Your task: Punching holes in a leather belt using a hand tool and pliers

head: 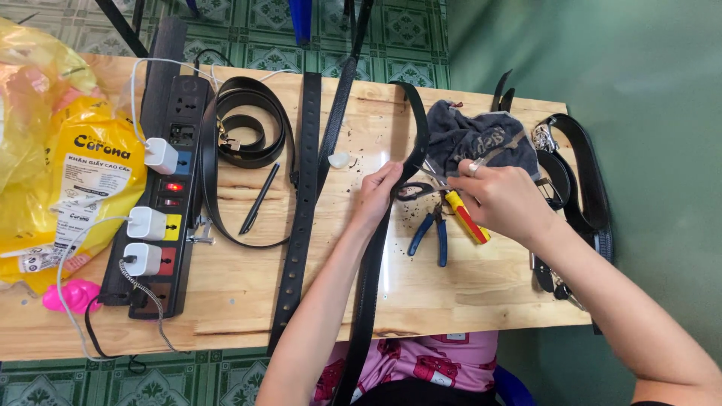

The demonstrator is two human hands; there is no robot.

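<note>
Belt runs near edge to far edge; pinned flat by left hand, scissors gripped by right hand.

Black belts lay across pale wood table. Power strip black w/ white plugs, red light, blue & yellow labels. Bag yellow. Toy hot pink. Cloth dark grey. Pliers blue-handled; tool yellow & red. Floor green, patterned tiles. Clothing pink, printed.
</note>
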